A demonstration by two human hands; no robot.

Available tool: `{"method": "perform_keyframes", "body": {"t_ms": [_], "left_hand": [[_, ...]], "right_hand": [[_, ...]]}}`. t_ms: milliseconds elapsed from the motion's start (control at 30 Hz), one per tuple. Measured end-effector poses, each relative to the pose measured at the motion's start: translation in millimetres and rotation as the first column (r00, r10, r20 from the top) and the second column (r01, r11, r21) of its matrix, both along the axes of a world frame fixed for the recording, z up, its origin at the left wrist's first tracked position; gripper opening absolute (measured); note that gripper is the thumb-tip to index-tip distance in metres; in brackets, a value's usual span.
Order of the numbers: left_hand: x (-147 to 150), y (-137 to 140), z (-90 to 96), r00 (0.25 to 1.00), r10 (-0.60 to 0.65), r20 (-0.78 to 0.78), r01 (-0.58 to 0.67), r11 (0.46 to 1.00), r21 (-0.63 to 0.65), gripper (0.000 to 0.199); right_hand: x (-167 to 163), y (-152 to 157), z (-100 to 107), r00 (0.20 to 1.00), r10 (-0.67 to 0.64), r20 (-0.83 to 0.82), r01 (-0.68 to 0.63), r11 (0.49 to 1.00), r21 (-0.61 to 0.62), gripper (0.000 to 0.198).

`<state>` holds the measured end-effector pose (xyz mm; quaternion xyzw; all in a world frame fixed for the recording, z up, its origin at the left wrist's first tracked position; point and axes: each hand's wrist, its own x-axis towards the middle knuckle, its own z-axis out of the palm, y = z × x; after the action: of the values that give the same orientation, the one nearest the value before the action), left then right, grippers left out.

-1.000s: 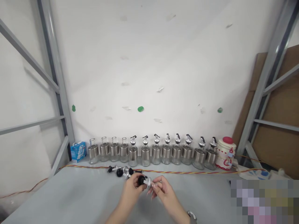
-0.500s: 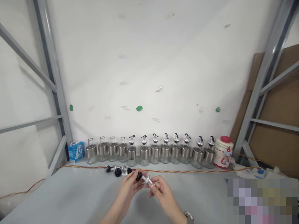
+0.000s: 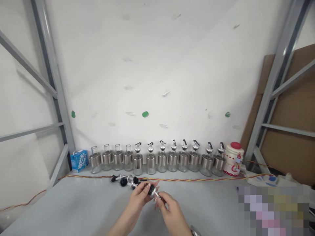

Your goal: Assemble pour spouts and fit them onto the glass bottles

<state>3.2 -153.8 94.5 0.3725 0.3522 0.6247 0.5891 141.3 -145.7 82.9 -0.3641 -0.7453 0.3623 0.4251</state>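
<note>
Between my two hands is a bottle pourer spout [image 3: 153,191] with a black stopper and a silvery collar. My left hand [image 3: 141,196] is closed round its black end. The fingers of my right hand [image 3: 168,204] pinch the thin metal end. Just beyond my left hand lie several more pourer spouts [image 3: 123,181], black and silver, in a loose cluster on the grey table [image 3: 73,203]. Behind stands a row of glass bottles with steel bands: a bare-necked group [image 3: 117,159] at left, and others fitted with pourers [image 3: 173,159] to the right.
A blue and white carton [image 3: 79,160] stands at the row's left end, a cream and red jar [image 3: 233,159] at its right. A twisted red and yellow wire [image 3: 192,180] crosses the table before the bottles. Plastic bags [image 3: 263,179] lie at right. Grey metal posts [image 3: 52,65] flank the table.
The pourer's black stopper and collar now sit closer together between my hands. Both hands have shifted slightly nearer each other, and the view has moved a little.
</note>
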Motion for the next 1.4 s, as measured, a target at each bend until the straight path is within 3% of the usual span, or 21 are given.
{"method": "perform_keyframes", "body": {"t_ms": [500, 600, 667, 767, 867, 1000, 1100, 1200, 1400], "left_hand": [[1, -2, -4.1, 0.966, 0.029, -0.256, 0.003, 0.993, 0.122, 0.029], [-5, 0, -3.9, 0.916, 0.059, -0.397, -0.001, 0.990, 0.144, 0.032], [-8, -2, -1.4, 0.861, 0.098, -0.499, -0.020, 0.987, 0.158, 0.033], [-7, -8, 2.1, 0.766, 0.148, -0.626, -0.038, 0.982, 0.185, 0.029], [-2, -11, 1.0, 0.727, 0.158, -0.668, -0.064, 0.985, 0.163, 0.036], [3, -7, -6.5, 0.769, 0.068, -0.636, -0.061, 0.998, 0.033, 0.039], [4, -5, -11.9, 0.786, 0.074, -0.614, -0.057, 0.997, 0.048, 0.039], [4, -6, -13.6, 0.786, 0.092, -0.612, -0.037, 0.994, 0.103, 0.036], [-2, -12, -4.3, 0.706, 0.049, -0.706, 0.094, 0.982, 0.162, 0.032]], "right_hand": [[1, -3, 4, 0.998, 0.020, 0.064, -0.023, 0.999, 0.038, 0.033], [6, 5, 6, 0.992, -0.003, 0.125, -0.018, 0.987, 0.163, 0.027], [12, 10, 9, 0.980, -0.028, 0.199, -0.041, 0.940, 0.338, 0.021], [20, 16, 14, 0.930, -0.084, 0.359, -0.143, 0.816, 0.560, 0.019], [23, 18, 16, 0.873, -0.142, 0.466, -0.230, 0.722, 0.652, 0.017], [21, 17, 13, 0.853, -0.198, 0.483, -0.242, 0.670, 0.702, 0.016], [19, 16, 8, 0.856, -0.198, 0.477, -0.238, 0.668, 0.705, 0.018], [18, 16, 5, 0.864, -0.166, 0.476, -0.238, 0.698, 0.675, 0.018], [20, 9, 14, 0.888, -0.028, 0.459, -0.224, 0.845, 0.486, 0.016]]}}
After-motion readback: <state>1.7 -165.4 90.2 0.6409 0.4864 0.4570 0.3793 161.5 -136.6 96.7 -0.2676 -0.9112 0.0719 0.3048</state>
